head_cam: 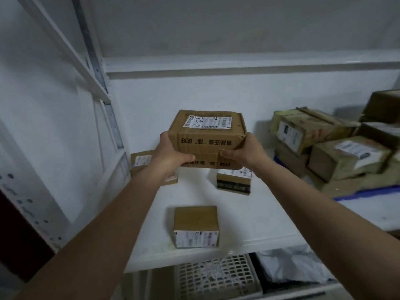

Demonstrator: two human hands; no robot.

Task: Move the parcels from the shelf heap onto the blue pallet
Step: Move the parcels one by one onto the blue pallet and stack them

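A brown cardboard parcel with a white shipping label [206, 137] is held clear above the white shelf board [259, 213], long axis left-to-right, gripped at its ends by the left hand [173, 151] and right hand [242, 152]; the blue pallet [368, 192] lies to the right, nearer the right hand

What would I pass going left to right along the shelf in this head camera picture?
Left box → held box, gripped by left hand and right hand → heap of parcels on the blue pallet.
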